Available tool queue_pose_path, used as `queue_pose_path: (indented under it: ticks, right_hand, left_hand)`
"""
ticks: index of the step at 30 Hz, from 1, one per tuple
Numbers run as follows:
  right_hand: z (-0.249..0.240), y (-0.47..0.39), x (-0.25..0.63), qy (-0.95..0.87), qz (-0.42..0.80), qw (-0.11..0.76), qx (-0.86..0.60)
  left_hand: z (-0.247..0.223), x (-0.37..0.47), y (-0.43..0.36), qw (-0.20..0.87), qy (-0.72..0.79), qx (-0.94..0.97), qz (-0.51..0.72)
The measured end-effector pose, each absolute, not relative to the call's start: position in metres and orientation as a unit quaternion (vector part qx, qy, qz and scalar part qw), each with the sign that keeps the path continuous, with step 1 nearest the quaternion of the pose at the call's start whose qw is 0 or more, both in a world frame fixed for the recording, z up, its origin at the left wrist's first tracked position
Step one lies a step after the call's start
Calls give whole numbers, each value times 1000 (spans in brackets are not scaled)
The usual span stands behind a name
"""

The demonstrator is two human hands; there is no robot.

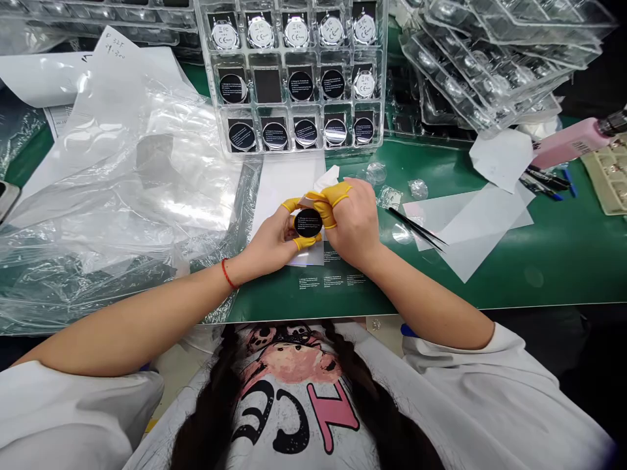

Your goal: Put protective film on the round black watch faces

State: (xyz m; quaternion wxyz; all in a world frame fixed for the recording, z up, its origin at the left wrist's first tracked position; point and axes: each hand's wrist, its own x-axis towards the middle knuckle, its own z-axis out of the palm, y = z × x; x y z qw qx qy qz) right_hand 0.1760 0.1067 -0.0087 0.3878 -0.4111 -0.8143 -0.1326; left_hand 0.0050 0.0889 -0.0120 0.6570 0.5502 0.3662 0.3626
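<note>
A: How far along are we looking, judging by the clear tray [284, 83]?

B: We are counting eight discs in it showing dark, printed faces: the whole front row and three in the middle. Six silver backs [296, 31] are showing bare: the five in the far row and one at the right end of the middle row. By our reading, those six are waiting their turn.

A: And the vacant pocket [268, 85] in the middle row?

B: It is probably belonging to the dark disc [309, 223] that we are holding over the white sheet [274, 179], in front of the tray. Its printed face is already showing.

A: What are our hands doing?

B: Our left hand [274, 238] is gripping the disc by its rim with yellow-covered fingertips. Our right hand [355, 219] is curling closed, pinching a white wipe [329, 176] at the disc's upper edge; whether it is pressing or rubbing, we are not managing to tell.

A: Anything for the others?

B: Printed text patches [356, 279] are lying on the green mat [274, 297] near us, and the black tweezers [417, 229] are resting untouched to our right.
</note>
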Motion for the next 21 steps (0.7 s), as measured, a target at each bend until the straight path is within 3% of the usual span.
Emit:
queue_pose_path:
  ticks: [7, 12, 15, 19, 21]
  right_hand:
    - [-10, 125, 223, -745, 106, 439, -491]
    - [-26, 142, 256, -733, 14, 336, -591]
    - [-11, 126, 225, -775, 71, 329, -534]
    - [24, 132, 174, -795, 289, 287, -449]
    - [35, 172, 159, -774, 291, 320, -463]
  left_hand:
    - [0, 8, 90, 680, 404, 505, 347]
    - [1, 7, 89, 679, 397, 508, 351]
    - [0, 7, 89, 687, 389, 502, 352]
    - [-1, 7, 90, 686, 392, 489, 369]
    - [-2, 7, 90, 692, 390, 480, 372]
